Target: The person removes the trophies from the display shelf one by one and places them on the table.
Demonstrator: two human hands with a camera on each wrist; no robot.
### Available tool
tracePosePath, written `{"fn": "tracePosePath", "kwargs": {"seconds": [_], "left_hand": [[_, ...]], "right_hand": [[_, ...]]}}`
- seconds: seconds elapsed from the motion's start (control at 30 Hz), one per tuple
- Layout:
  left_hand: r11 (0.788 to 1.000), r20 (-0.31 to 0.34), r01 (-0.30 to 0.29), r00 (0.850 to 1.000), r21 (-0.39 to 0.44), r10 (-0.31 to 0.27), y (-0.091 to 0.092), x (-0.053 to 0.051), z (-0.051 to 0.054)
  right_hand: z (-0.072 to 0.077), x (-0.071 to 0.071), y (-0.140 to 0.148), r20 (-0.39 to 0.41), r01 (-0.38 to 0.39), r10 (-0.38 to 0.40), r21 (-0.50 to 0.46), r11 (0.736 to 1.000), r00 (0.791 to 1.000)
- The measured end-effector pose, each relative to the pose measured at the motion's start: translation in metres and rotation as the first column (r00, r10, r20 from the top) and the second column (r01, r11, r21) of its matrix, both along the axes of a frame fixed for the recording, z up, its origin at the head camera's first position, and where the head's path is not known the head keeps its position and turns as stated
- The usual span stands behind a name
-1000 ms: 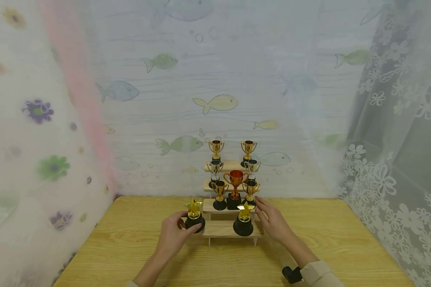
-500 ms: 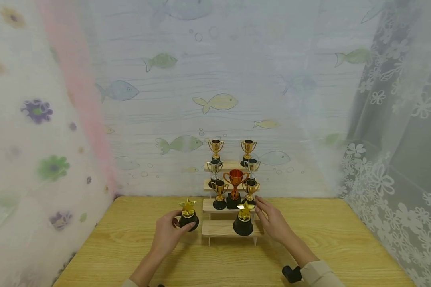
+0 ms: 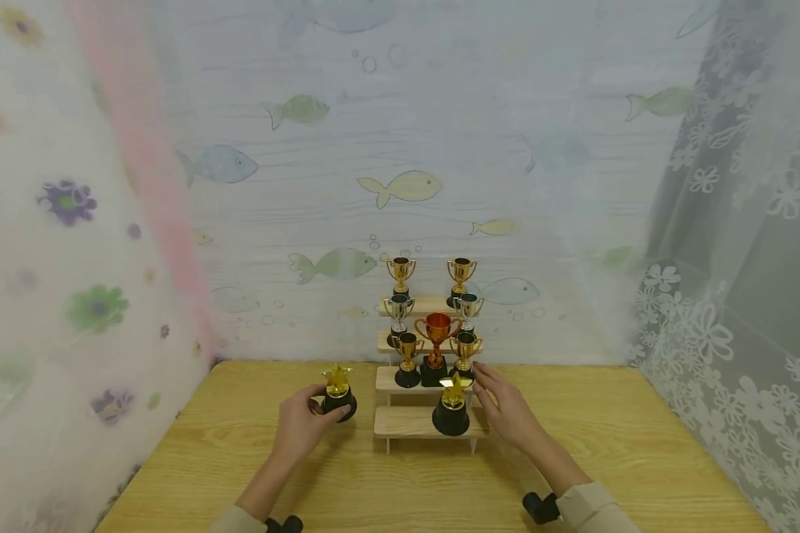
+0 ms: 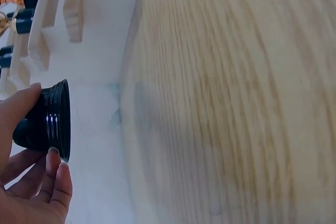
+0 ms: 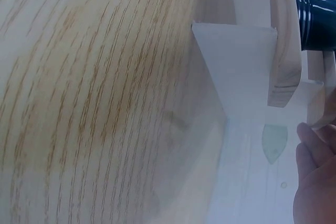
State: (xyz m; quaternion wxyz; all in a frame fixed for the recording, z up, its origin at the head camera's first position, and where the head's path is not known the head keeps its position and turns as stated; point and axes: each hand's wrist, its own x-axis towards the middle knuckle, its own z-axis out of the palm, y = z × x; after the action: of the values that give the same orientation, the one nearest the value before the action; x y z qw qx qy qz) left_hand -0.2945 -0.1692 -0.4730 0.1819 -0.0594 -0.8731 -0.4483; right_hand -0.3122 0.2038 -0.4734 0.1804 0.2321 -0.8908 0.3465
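In the head view my left hand [image 3: 300, 423] grips a star trophy [image 3: 337, 396] by its black base, thumb on one side and fingers on the other. The left wrist view shows that black base [image 4: 44, 121] held clear of the table, left of the tiered wooden stand [image 3: 400, 422]. A second star trophy [image 3: 451, 407] stands on the lowest tier's right side. My right hand [image 3: 510, 411] lies along the stand's right side with fairly straight fingers, fingertips close to a small gold cup trophy [image 3: 466, 352]. Whether they touch the tier is unclear in the right wrist view.
Higher tiers hold a red-orange cup trophy [image 3: 438, 337], silver cup trophies [image 3: 399, 311] and gold cup trophies [image 3: 461, 272]. The stand sits on a wood-grain table [image 3: 613, 444], before a fish-patterned curtain [image 3: 333, 222]. Black wrist devices [image 3: 541, 508] show near both sleeves.
My left hand has carried its star trophy leftward, away from the lowest tier's left end and out over the table. My right hand has stayed in place beside the stand.
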Motion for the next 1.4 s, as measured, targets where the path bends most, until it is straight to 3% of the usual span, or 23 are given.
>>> {"fn": "tracePosePath", "kwargs": {"seconds": [0.93, 1.4], "left_hand": [[0.997, 0.135, -0.079, 0.988, 0.018, 0.076, -0.034, -0.027, -0.017], [0.995, 0.163, -0.101, 0.982, -0.002, 0.100, -0.038, -0.032, -0.026]], "right_hand": [[-0.002, -0.001, 0.000, -0.006, 0.002, -0.002, -0.005, 1.000, 1.000], [-0.005, -0.003, 0.000, -0.026, 0.009, -0.009, -0.008, 1.000, 1.000]]}}
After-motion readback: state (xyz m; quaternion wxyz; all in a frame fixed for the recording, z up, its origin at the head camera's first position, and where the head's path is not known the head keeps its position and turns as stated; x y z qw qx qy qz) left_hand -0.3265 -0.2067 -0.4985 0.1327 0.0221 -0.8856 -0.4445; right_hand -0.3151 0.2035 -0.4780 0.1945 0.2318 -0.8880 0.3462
